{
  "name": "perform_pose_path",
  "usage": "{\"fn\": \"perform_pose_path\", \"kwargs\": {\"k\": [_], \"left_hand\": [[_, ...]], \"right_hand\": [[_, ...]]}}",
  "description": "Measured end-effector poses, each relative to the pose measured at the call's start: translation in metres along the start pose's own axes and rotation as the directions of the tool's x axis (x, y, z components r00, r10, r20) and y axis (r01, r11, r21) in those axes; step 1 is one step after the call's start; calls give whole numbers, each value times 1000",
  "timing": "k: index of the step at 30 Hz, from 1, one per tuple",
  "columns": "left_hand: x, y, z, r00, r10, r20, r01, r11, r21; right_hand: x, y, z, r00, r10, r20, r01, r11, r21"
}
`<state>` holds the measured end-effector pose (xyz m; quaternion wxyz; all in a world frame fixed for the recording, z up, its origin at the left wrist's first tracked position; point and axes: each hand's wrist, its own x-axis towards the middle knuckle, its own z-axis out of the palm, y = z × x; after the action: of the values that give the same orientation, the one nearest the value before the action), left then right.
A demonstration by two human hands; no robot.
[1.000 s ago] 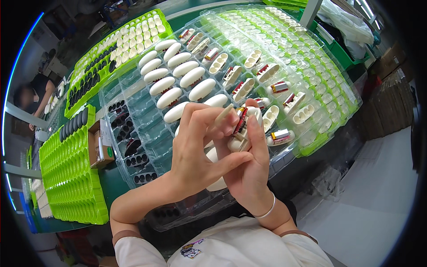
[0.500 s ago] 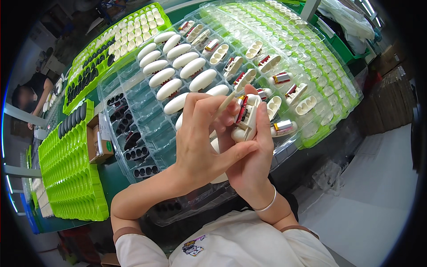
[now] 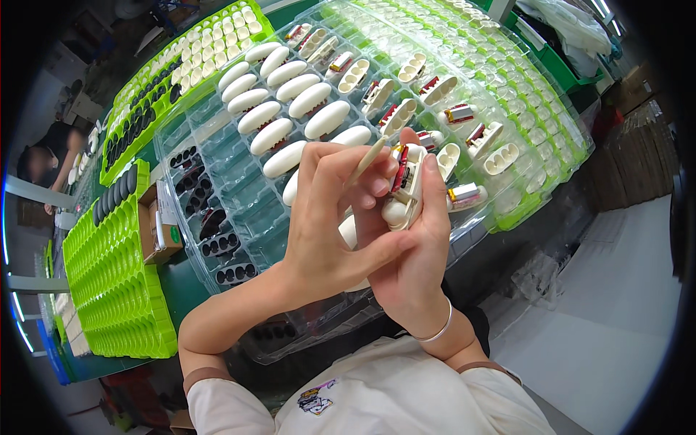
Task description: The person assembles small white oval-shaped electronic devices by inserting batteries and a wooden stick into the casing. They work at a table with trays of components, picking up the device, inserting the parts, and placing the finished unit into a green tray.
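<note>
My right hand (image 3: pixel 413 272) is closed round a white oval casing (image 3: pixel 407 194), its thumb along the right side. Inside the open casing sit a red strip and small dark parts; a rounded white end faces me. Pinched in the fingers of my left hand (image 3: pixel 322 210) is a thin pale stick (image 3: pixel 367 159), slanting up and right past the casing's upper left. The left thumb stretches across to the right palm, just below the casing. Both hands are above the clear tray (image 3: pixel 254 206). Fingers hide part of the stick and casing, so whether the stick touches it I cannot tell.
Closed white ovals (image 3: pixel 328 119) and open white shells with red and silver parts (image 3: pixel 459 113) lie in clear trays. Black shells (image 3: pixel 220 246) fill the left column. Green trays (image 3: pixel 119 290) stand left and behind. A small cardboard box (image 3: pixel 163 225) sits between.
The stick has swung away from the casing's inside and its tip now points up and right. Both hands still hold the same things, and the view has shifted slightly.
</note>
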<state>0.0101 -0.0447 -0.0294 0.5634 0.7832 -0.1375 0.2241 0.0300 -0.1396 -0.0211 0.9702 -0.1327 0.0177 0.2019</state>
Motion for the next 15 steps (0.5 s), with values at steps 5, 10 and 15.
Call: {"fn": "perform_pose_path", "kwargs": {"k": [5, 10, 15], "left_hand": [[-1, -1, 1, 1000, -28, -9, 28, 999, -26], [-2, 3, 0, 995, -98, -24, 98, 995, 2], [2, 4, 4, 988, -155, 29, 156, 988, -23]], "right_hand": [[0, 3, 0, 1000, -14, -3, 14, 999, -34], [2, 5, -1, 999, -30, 22, 32, 997, -67], [3, -2, -5, 999, -49, 6, 49, 998, -33]]}}
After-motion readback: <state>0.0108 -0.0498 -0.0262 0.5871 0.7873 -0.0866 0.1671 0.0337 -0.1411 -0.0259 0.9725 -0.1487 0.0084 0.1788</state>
